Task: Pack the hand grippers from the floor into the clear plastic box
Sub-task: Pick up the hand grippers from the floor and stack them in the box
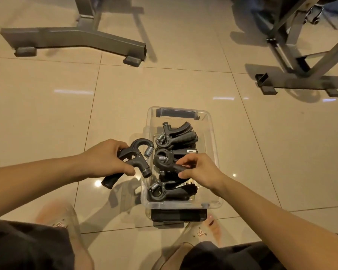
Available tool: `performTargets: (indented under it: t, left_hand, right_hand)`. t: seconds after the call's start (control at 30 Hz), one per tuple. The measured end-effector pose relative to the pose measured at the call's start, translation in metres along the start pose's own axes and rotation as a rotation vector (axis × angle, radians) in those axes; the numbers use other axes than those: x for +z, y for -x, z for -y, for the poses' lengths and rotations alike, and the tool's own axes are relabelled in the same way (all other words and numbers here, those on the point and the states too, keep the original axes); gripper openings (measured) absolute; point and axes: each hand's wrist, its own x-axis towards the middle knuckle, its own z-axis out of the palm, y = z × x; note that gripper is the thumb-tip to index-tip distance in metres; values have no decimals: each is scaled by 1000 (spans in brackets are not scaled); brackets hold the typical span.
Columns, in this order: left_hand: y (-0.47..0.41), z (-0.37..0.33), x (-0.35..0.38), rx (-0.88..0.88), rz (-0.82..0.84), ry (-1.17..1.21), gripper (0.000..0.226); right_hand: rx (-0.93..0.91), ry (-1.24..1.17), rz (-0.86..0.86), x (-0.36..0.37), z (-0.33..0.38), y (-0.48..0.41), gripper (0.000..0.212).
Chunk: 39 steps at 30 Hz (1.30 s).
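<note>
My left hand (109, 158) is curled round 1 hand gripper (134, 161), held just left of the clear plastic box (213, 131), outside its wall. My right hand (200, 169) is over the box's middle, fingers pinching the handle of a second gripper (164, 162) that lies inside. The packed grippers (174, 137) fill the box's far and near ends; perhaps 3 or more, they overlap too much to count. I see none loose on the floor (47, 114) round the box, so these 2 look like the last.
</note>
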Motion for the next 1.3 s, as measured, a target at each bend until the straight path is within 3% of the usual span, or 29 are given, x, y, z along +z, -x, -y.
performTargets:
  t: [0.23, 0.33, 0.5, 0.57, 0.8, 1.0, 1.3]
  left_hand:
    - [-4, 4, 3, -5, 20, -19, 23]
    - [-4, 6, 2, -4, 27, -20, 24]
    - [-5, 6, 2, -3, 27, -28, 25]
    - [-5, 5, 2, -1, 30, -29, 26]
    - [-5, 4, 3, -8, 24, -40, 29]
    - [-6, 4, 3, -2, 21, -59, 28]
    - [0, -2, 5, 27, 5, -61, 27]
  right_hand:
    - [-234, 552, 60, 23, -24, -5, 28]
    - [-267, 640, 73, 24, -25, -3, 25]
    - [-365, 920, -106, 21, -29, -4, 57]
    - [-365, 1001, -111, 22, -29, -3, 58]
    - [-370, 1108, -35, 22, -20, -3, 45]
    - [-334, 1082, 43, 20, -22, -2, 50]
    - [-478, 1117, 134, 22, -22, -7, 48]
